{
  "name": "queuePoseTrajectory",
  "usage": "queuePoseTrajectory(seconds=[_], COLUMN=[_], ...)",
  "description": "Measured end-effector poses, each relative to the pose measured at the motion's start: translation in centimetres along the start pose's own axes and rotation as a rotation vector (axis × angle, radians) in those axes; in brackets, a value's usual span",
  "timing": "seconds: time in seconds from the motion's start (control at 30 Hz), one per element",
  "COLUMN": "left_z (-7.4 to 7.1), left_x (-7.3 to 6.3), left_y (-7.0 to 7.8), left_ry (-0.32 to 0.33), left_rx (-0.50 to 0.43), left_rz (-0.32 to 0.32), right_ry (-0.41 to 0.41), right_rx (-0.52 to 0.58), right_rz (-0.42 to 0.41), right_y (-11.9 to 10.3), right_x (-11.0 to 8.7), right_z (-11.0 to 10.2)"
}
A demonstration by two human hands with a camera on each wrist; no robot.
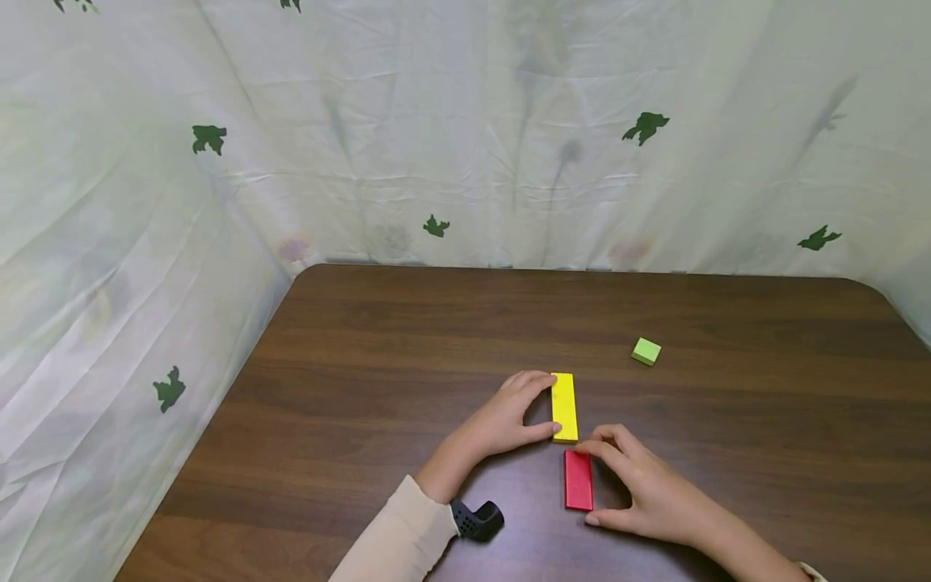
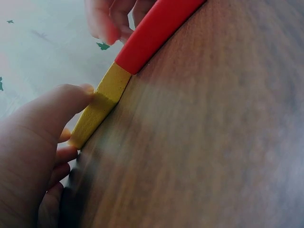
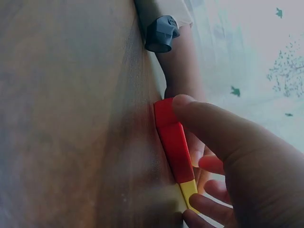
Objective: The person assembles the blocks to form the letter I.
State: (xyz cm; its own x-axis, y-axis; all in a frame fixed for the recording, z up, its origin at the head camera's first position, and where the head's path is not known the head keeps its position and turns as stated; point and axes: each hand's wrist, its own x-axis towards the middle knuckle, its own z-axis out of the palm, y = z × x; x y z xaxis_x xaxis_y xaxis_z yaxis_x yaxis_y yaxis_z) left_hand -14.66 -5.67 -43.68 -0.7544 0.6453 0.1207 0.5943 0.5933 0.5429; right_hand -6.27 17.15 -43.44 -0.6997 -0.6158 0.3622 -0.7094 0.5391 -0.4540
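Observation:
On the brown table lies a flat yellow block (image 1: 564, 406), its long side running away from me. My left hand (image 1: 509, 416) holds it from the left, thumb near its close end and fingertips at its far end. Just nearer to me is a red block (image 1: 579, 481) of similar oblong shape, almost in line with the yellow one. My right hand (image 1: 647, 489) grips it from the right, with the thumb at its near corner and the index fingertip at its far end. In the left wrist view the red block (image 2: 156, 35) overlaps the end of the yellow block (image 2: 99, 104).
A small light-green block (image 1: 646, 351) lies farther back on the table (image 1: 364, 364), to the right of the yellow one. A black wrist camera (image 1: 480, 521) sits at my left cuff. White cloth (image 1: 473, 145) with green leaf shapes hangs behind and left of the table.

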Motion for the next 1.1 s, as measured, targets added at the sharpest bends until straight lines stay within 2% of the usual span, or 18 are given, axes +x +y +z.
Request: queuePoseTrajectory(seconds=[0.23,0.5,0.67,1.1], left_z=[0.0,0.0,0.0,0.1], left_x=[0.0,0.1,0.1,0.0], left_y=[0.0,-0.1,0.0,-0.2], left_ry=[0.006,0.009,0.007,0.011], left_rx=[0.002,0.004,0.004,0.011], left_rz=[0.01,0.015,0.011,0.022], right_ry=[-0.016,0.033,0.032,0.027], right_rx=[0.007,-0.015,-0.026,-0.058], right_rz=[-0.003,-0.064,-0.082,-0.038], right_y=[0.1,0.2,0.3,0.2], right_x=[-0.1,0.0,0.0,0.0], right_z=[-0.1,0.1,0.2,0.9])
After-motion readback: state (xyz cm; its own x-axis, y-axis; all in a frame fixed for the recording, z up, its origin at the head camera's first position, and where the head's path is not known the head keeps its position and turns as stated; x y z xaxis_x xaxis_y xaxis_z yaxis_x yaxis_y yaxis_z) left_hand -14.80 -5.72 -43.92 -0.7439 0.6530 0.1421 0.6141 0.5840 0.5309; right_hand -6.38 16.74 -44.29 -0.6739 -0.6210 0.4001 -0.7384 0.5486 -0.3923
